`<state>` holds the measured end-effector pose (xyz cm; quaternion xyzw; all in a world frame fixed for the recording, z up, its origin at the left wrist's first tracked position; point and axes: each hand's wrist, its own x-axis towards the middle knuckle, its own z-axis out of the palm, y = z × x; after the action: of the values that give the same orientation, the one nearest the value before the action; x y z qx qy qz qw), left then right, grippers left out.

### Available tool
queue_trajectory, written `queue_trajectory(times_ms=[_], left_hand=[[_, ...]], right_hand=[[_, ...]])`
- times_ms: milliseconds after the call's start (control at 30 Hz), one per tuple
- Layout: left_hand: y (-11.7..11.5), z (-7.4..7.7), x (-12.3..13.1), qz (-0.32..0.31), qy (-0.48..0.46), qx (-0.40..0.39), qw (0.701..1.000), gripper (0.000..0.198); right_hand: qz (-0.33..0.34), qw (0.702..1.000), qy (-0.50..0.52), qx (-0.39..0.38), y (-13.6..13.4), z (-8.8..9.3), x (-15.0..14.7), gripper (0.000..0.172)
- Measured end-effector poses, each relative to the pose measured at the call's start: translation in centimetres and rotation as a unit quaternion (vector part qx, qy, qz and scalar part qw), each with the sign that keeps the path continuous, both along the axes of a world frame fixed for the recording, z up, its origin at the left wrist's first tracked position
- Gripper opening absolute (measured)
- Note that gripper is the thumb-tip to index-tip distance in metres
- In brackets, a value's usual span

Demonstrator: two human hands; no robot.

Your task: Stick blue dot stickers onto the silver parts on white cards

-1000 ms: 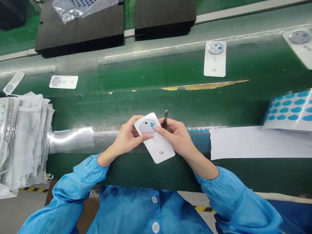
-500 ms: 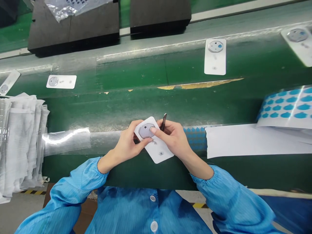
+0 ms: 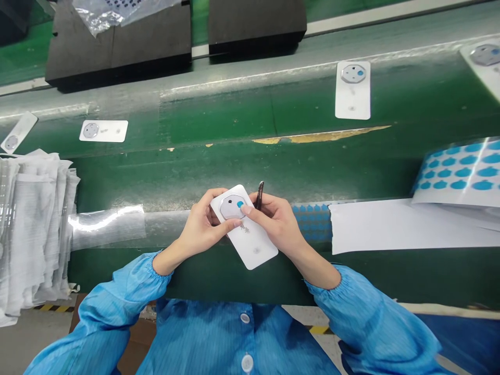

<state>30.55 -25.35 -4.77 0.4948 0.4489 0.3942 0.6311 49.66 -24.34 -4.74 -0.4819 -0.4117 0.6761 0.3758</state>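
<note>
Both hands low at the near edge of the green belt (image 3: 219, 156), meeting over one white cover (image 3: 250, 237). Left hand (image 3: 205, 229) closed round the cover's upper left edge, thumb laid across its face just below the grey disc (image 3: 231, 207). Right hand (image 3: 275, 221) closed too: forefinger pressing the cover right beside a blue dot (image 3: 240, 204) on the disc, and dark tweezers (image 3: 260, 191) pinched in the same grip, tip pointing up and away. Cover tilted, disc end toward the belt, plain end toward the body, held just over the belt's edge (touching the edge or not, cannot tell). Blue sleeves (image 3: 117, 307) framing it all from below.

Just right of the right hand, a strip of blue dots (image 3: 314, 221) peeking out beside white paper (image 3: 410, 224); further right, a curled dot sheet (image 3: 461, 174). On the belt, well apart: another cover (image 3: 352, 91) upright at the far side, one (image 3: 103, 130) lying sideways at the left, one (image 3: 17, 133) at the far left edge, one (image 3: 486, 65) cut off at the top right. Pile of clear bags (image 3: 31, 234) at the left. Two black trays (image 3: 117, 44) beyond the belt, crinkled film (image 3: 101, 13) on the left one.
</note>
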Motion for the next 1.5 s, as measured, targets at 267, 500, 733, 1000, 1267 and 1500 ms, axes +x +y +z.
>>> queue_trajectory(times_ms=[267,500,733,1000,1267,1500], left_hand=[[-0.1,0.0,-0.1,-0.005,0.038,0.030,0.999,0.051],[0.4,-0.3,-0.4,-0.022,-0.052,-0.012,0.998,0.052],[0.3,-0.2,-0.5,-0.033,-0.037,0.003,0.999,0.049],[-0.4,-0.1,-0.3,-0.027,0.059,0.094,0.993,0.048],[0.5,0.2,-0.4,0.100,-0.079,-0.035,0.991,0.063],[-0.1,0.2,0.3,0.101,-0.132,-0.089,0.982,0.034]], right_hand=[[0.002,0.999,-0.022,0.030,-0.1,0.0,-0.1,0.037],[0.013,0.998,-0.012,0.063,-0.4,0.2,-0.1,0.032],[0.015,0.997,-0.013,0.068,-0.5,0.1,-0.1,0.028],[-0.020,0.994,-0.061,0.084,-1.0,-0.3,-0.4,0.031],[0.055,0.994,-0.016,0.091,-1.4,0.0,-0.6,0.030],[0.062,0.983,-0.082,0.152,-1.8,-1.1,-1.0,0.029]])
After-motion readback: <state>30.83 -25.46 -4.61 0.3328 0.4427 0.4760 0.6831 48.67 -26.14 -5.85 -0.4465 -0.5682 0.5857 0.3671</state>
